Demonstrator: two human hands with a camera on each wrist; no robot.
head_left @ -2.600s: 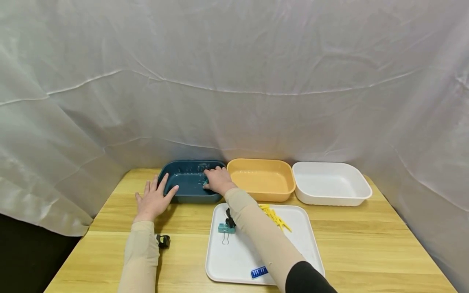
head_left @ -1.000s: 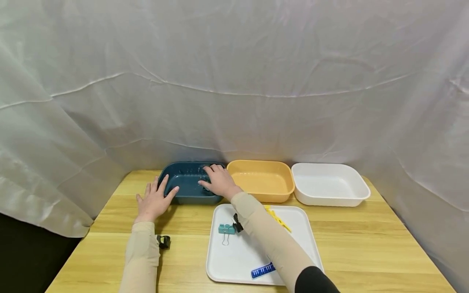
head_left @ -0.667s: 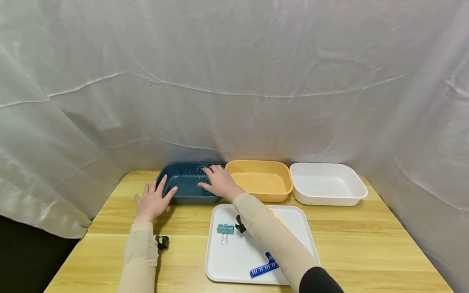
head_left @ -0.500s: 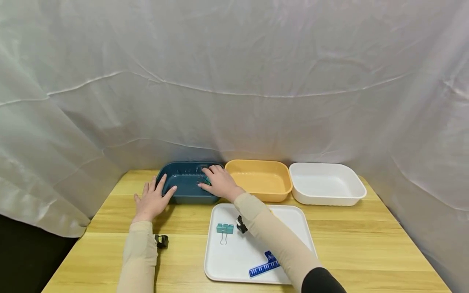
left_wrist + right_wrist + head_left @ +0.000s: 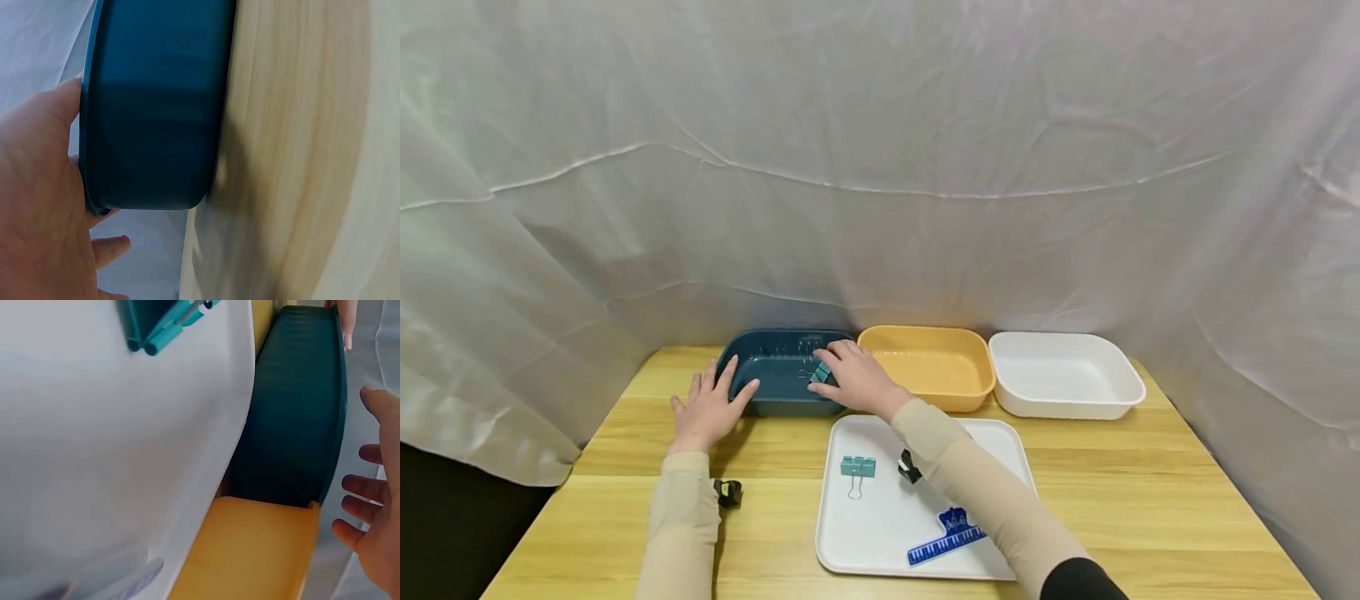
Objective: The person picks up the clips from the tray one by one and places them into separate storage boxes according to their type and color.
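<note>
My left hand point(image 5: 706, 410) rests on the left end of a dark blue bin point(image 5: 775, 407), fingers spread over its rim. In the left wrist view the thumb and fingers lie along that rim point(image 5: 91, 125). My right hand point(image 5: 859, 379) hovers over the bin's right end with fingers apart and nothing between them in the right wrist view. Just under its fingertips, a teal binder clip point(image 5: 820, 372) lies inside the bin. Another teal binder clip point(image 5: 857, 467) lies on the white tray point(image 5: 872, 533), near a blue clip with a piano-key pattern point(image 5: 946, 546).
A yellow bin point(image 5: 934, 403) and a white bin point(image 5: 1067, 408) stand in a row to the right of the blue one. My right forearm point(image 5: 985, 475) crosses above the tray and hides part of it. A grey curtain point(image 5: 880, 208) hangs behind the wooden table point(image 5: 1150, 500).
The right hand has loosened and drawn slightly back, showing the teal binder clip in the blue bin. Its forearm shifted right, uncovering the blue clip and covering the yellow clothespins. The left hand stayed put.
</note>
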